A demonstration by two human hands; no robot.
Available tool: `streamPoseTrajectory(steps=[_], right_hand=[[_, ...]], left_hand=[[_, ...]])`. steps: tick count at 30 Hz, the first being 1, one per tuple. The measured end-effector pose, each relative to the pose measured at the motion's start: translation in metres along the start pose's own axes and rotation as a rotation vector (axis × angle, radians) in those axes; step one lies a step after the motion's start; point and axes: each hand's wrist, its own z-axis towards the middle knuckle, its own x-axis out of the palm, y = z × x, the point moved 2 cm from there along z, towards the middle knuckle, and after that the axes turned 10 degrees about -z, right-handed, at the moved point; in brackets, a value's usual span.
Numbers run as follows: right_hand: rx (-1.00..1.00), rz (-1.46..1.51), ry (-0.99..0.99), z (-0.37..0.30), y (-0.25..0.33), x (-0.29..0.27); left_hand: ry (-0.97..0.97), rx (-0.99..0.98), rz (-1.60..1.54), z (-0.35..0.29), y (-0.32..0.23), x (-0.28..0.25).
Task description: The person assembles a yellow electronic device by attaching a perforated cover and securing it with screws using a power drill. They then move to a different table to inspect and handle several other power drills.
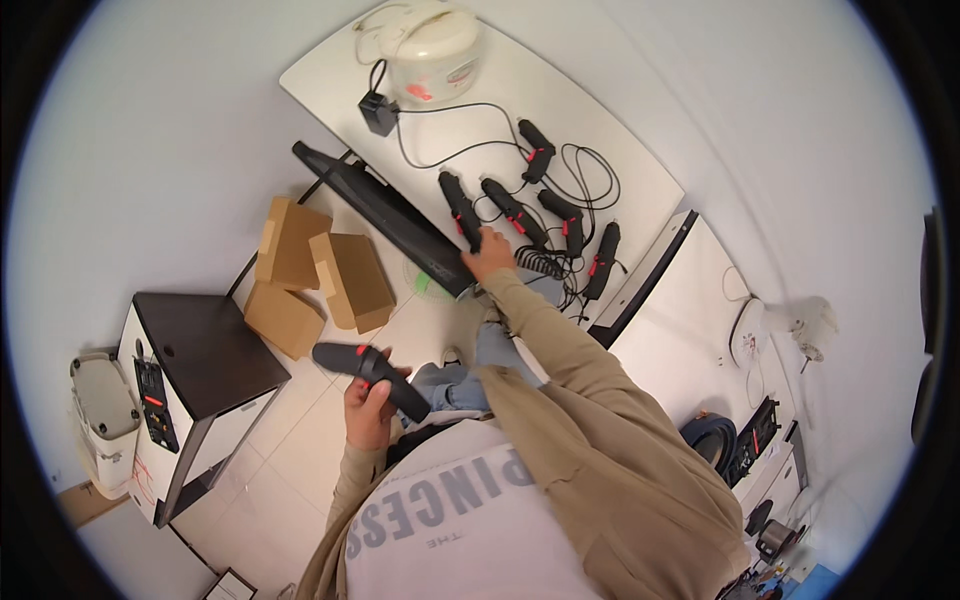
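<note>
My left hand (pixel 369 412) is closed around a black electric screwdriver (pixel 345 358) with red buttons, held in front of my body away from the table. Over the near edge of the white table (pixel 590 90) reaches my right hand (pixel 489 256). Its fingers are closed on the lower end of another black-and-red electric screwdriver (pixel 458 205), which lies on the tabletop. Several more of the same kind lie to its right, among them one screwdriver (pixel 514 212) close beside it and another screwdriver (pixel 602 262) at the right end. Black cables (pixel 590 185) loop among them.
A white rice cooker (pixel 435 60) and a black power adapter (pixel 378 113) stand at the table's far end. Open cardboard boxes (pixel 355 280) lie on the floor at left, near a dark-topped cabinet (pixel 210 340) and a white bin (pixel 103 400). Another white surface (pixel 690 310) lies right.
</note>
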Motion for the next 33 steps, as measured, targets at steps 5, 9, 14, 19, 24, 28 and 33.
streamPoseTrajectory(steps=[5, 9, 14, 19, 24, 28, 33], right_hand=[[0.084, -0.168, 0.139, 0.024, 0.021, 0.018], [0.106, -0.161, 0.147, 0.028, 0.016, 0.025], [0.112, -0.127, 0.138, 0.028, 0.004, 0.030], [0.140, -0.103, 0.180, 0.035, 0.003, 0.032], [0.125, -0.098, 0.142, 0.042, 0.007, 0.029], [0.131, -0.130, 0.104, 0.052, 0.012, 0.034], [0.110, -0.121, 0.139, 0.070, 0.013, 0.046]], left_hand=[[-0.187, 0.038, -0.026, -0.015, 0.011, -0.007], [-0.275, 0.053, -0.040, -0.012, 0.019, 0.009], [-0.236, 0.011, -0.050, 0.003, 0.023, 0.028], [-0.200, -0.007, -0.027, 0.016, 0.030, 0.045], [-0.195, -0.025, -0.010, 0.017, 0.031, 0.056], [-0.227, 0.013, 0.028, 0.011, 0.032, 0.062], [-0.292, 0.022, 0.001, -0.003, 0.033, 0.055]])
